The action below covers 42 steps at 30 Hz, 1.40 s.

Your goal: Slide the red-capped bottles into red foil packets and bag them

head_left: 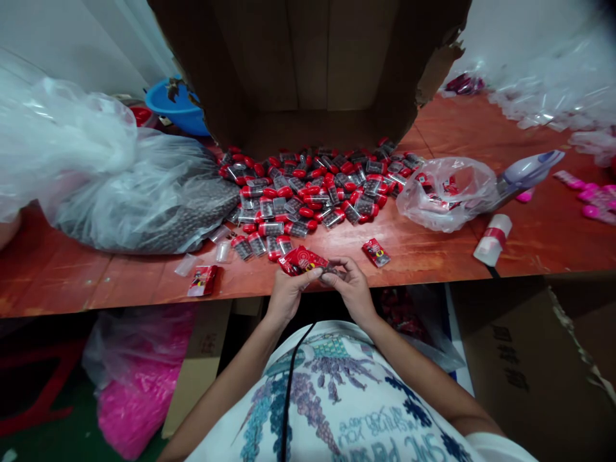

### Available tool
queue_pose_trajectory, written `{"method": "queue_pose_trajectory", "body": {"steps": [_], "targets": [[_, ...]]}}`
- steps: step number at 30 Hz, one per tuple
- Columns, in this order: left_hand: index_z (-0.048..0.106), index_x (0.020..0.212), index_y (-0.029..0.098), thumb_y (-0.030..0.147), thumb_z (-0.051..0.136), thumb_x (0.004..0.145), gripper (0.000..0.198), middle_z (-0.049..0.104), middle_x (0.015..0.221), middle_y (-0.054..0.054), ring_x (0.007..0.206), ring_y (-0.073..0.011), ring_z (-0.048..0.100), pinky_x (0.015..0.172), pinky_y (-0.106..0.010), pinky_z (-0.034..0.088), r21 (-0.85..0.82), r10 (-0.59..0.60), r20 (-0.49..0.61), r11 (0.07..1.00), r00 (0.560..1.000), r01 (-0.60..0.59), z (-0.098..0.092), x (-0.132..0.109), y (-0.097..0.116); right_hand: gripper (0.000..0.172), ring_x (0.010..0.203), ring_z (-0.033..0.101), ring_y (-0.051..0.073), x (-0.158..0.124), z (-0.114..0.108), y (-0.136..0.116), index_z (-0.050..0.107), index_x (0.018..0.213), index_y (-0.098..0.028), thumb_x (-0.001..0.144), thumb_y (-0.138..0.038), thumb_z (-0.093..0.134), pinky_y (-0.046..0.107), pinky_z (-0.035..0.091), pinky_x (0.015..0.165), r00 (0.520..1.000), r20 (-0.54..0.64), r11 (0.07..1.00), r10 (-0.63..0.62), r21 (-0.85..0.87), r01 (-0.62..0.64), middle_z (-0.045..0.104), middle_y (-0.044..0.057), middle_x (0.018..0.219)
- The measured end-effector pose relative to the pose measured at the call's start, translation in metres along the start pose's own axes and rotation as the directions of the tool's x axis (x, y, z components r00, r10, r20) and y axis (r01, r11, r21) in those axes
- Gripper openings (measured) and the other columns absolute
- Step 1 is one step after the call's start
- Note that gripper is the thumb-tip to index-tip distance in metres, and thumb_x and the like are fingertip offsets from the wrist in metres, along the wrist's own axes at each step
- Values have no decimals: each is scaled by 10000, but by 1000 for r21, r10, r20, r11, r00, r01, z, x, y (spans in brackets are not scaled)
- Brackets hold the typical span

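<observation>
Pinching a red packet [304, 258], both hands [287, 294] [355, 292] face piled red-capped containers [317, 199], an open carton [308, 58] behind.

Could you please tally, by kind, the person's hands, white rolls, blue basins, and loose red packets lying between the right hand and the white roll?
Left hand and right hand: 2
Red packet: 1
White roll: 1
Blue basin: 1
Total: 5

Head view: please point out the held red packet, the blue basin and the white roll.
Held red packet [303, 258]: head view, its printed face.
Blue basin [188, 120]: head view, its outer wall.
White roll [495, 237]: head view, its red band.
</observation>
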<state>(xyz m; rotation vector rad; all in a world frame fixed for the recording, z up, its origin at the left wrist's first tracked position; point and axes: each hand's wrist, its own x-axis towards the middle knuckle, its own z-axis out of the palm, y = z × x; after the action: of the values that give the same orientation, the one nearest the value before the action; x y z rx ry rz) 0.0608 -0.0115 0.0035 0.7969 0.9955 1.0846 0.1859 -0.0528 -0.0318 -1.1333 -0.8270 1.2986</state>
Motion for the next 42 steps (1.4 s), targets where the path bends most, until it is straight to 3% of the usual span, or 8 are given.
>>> {"method": "queue_pose_trajectory", "body": {"steps": [5, 11, 14, 25, 31, 34, 38, 42], "targets": [[678, 727, 150, 139, 789, 565, 197, 686, 715, -3, 654, -135, 621, 685, -251, 498, -30, 3, -60, 1000, 998, -5, -3, 2, 1, 467, 1110, 520, 176, 4, -16, -5, 530, 1270, -323, 815, -273, 619, 324, 459, 953, 970, 190, 953, -150, -233, 193, 476, 34, 1167], [670, 668, 130, 174, 805, 553, 183, 654, 639, -13, 572, -131, 583, 579, -242, 468, 44, -157, 48, 987, 986, 155, -3, -1, -4, 477, 954, 559, 156, 7, -23, -7, 535, 1271, -350, 810, -263, 622, 274, 548, 750, 946, 308, 957, -102, -229, 178, 489, 26, 1137], [671, 684, 133, 191, 796, 580, 172, 650, 650, -12, 586, -127, 582, 594, -241, 468, 23, -150, 50, 989, 987, 149, -5, 1, -7, 407, 787, 561, 131, 6, -25, -1, 598, 1201, -340, 798, -295, 631, 231, 537, 571, 969, 230, 959, -85, -245, 142, 510, 19, 1046], [683, 833, 115, 151, 760, 636, 214, 711, 844, -78, 756, -193, 668, 725, -334, 557, -198, -284, 59, 936, 957, 290, -1, 1, -21, 354, 573, 520, 104, 2, -44, 5, 667, 1094, -256, 750, -340, 674, 230, 443, 475, 993, -33, 927, -115, -362, 95, 584, 16, 904], [662, 841, 105, 123, 744, 634, 223, 712, 896, -118, 789, -242, 681, 734, -421, 573, -291, -387, -73, 890, 919, 352, -18, 8, -20, 379, 827, 579, 170, 4, -82, -4, 644, 1147, -232, 788, -354, 629, 320, 503, 744, 932, -200, 745, -301, -659, 99, 540, 76, 1122], [656, 801, 109, 123, 776, 602, 233, 706, 792, -71, 690, -182, 669, 698, -337, 570, -288, -343, -97, 908, 934, 303, -16, 6, -21, 306, 851, 573, 171, 3, -64, -9, 655, 1097, -234, 819, -349, 600, 312, 492, 778, 925, -109, 672, -363, -718, 179, 544, 75, 1100], [665, 779, 103, 145, 801, 573, 251, 697, 743, -50, 659, -149, 658, 669, -261, 539, -261, -224, -109, 947, 969, 190, -14, 3, -25, 293, 655, 565, 126, 8, -15, -5, 618, 1099, -227, 819, -309, 602, 251, 488, 648, 969, 115, 728, -217, -643, 239, 631, 24, 916], [682, 781, 99, 138, 820, 533, 286, 702, 733, -48, 646, -151, 658, 639, -249, 528, -228, -144, -198, 969, 970, 97, -29, 1, -20, 317, 805, 643, 152, 21, 12, 0, 574, 1181, -239, 874, -221, 499, 259, 493, 745, 949, 278, 720, -151, -626, 298, 684, 17, 933]]}}
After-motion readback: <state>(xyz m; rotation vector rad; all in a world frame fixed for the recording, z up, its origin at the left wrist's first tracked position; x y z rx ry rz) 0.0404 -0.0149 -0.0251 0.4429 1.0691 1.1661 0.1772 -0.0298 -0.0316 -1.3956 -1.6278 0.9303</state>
